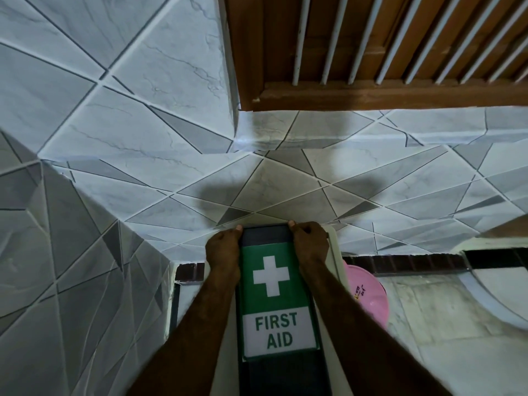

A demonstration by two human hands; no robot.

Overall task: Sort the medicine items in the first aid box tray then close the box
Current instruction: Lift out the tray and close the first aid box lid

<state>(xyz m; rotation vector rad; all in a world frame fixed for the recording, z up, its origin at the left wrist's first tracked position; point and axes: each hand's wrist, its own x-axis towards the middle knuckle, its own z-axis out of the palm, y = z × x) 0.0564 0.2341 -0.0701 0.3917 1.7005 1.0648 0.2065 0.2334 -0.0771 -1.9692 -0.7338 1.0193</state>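
The first aid box (275, 318) fills the lower middle of the head view. Its dark lid carries a green label with a white cross and the words FIRST AID. The lid is down, so the tray and the medicine items are hidden. My left hand (224, 250) grips the far left corner of the lid, fingers curled over its top edge. My right hand (310, 242) grips the far right corner the same way. Both forearms run along the box's sides.
The box stands against a wall of grey and white geometric tiles (143, 167). A pink plastic dish (368, 295) sits just right of the box on a pale counter (443, 324). A wooden window frame with white bars (385, 52) is above.
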